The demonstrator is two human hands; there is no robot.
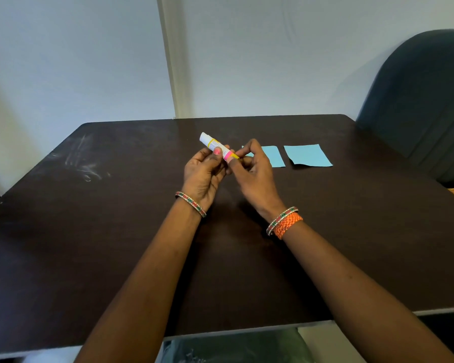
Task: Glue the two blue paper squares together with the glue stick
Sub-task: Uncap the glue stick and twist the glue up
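Note:
A white glue stick [213, 144] with yellow and pink bands is held tilted above the dark table [116, 231], its white end pointing up and left. My left hand [203, 174] grips its middle from below. My right hand [252, 169] pinches its lower, pink and yellow end with thumb and fingers. Two blue paper squares lie flat and apart on the table behind my hands: the left square [273, 155] is partly hidden by my right hand, the right square [308, 155] is in full view.
A dark upholstered chair [425, 100] stands at the table's far right corner. A white wall [89, 61] runs right behind the table's far edge. Pale scuff marks [87, 163] show on the table's left side.

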